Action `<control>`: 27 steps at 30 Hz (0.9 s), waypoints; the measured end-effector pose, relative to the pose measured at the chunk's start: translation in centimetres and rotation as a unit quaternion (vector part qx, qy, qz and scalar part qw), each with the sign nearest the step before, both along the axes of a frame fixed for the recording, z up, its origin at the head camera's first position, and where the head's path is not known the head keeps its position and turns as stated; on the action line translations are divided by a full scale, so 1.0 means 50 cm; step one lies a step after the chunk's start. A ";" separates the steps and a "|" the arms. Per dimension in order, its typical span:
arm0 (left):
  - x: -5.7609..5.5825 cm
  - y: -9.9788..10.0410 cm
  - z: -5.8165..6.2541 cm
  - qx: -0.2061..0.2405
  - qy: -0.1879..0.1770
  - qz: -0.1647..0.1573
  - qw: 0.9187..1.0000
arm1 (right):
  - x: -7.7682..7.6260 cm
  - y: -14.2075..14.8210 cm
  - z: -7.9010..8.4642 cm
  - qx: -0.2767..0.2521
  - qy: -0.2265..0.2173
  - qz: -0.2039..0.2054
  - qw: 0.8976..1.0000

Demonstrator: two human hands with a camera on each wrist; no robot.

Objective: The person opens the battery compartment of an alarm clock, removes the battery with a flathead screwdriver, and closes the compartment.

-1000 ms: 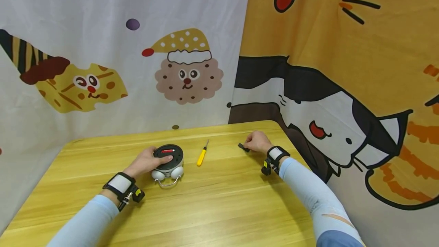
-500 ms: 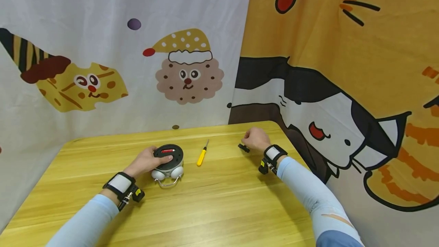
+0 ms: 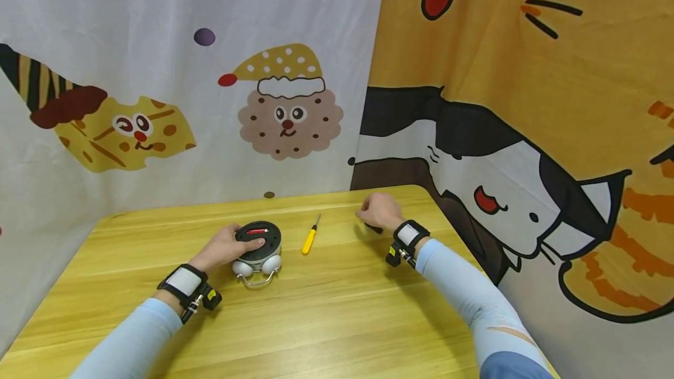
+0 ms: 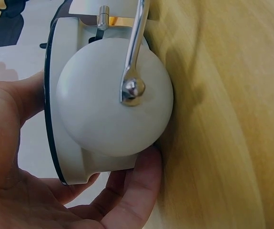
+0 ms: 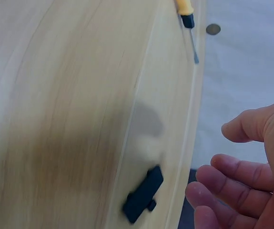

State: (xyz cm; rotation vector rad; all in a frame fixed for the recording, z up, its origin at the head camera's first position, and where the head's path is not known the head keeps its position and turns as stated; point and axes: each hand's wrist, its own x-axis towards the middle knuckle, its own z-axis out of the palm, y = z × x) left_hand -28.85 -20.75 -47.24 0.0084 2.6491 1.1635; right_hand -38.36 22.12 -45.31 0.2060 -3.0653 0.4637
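My left hand (image 3: 218,248) grips a white twin-bell alarm clock (image 4: 65,119), its thumb across the black back (image 3: 271,243). The clock lies back up, bells and wire handle toward me. A red battery (image 3: 258,231) shows in the open compartment. In the left wrist view, curled fingers (image 4: 139,191) hold the clock's side near a bell (image 4: 113,109). My right hand (image 3: 380,210) hovers at the far right of the table, holding nothing; the right wrist view shows its thumb apart from relaxed fingers. Under it lies a small black battery cover (image 5: 143,195), partly hidden in the head view.
A yellow-handled screwdriver (image 3: 309,241) lies between the two hands, its tip pointing to the far edge. The wooden table (image 3: 295,320) ends at a printed curtain (image 3: 210,174) behind and on the right.
My right hand has come away from the battery cover, leaving it on the table, and has moved left and slightly farther back. The left hand and clock have stayed put.
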 end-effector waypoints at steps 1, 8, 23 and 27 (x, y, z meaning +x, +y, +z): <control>0.000 0.000 0.000 -0.001 0.000 0.000 1.000 | 0.001 -0.006 0.000 -0.001 -0.001 0.002 1.000; 0.003 0.000 0.000 0.001 -0.003 0.002 1.000 | 0.009 -0.051 -0.009 -0.010 0.000 0.027 1.000; 0.003 0.003 0.006 0.008 -0.001 0.000 1.000 | 0.028 -0.148 -0.028 -0.037 -0.008 0.079 0.996; 0.004 0.002 0.006 0.006 -0.003 0.001 1.000 | 0.034 -0.176 -0.036 -0.043 -0.015 0.081 0.996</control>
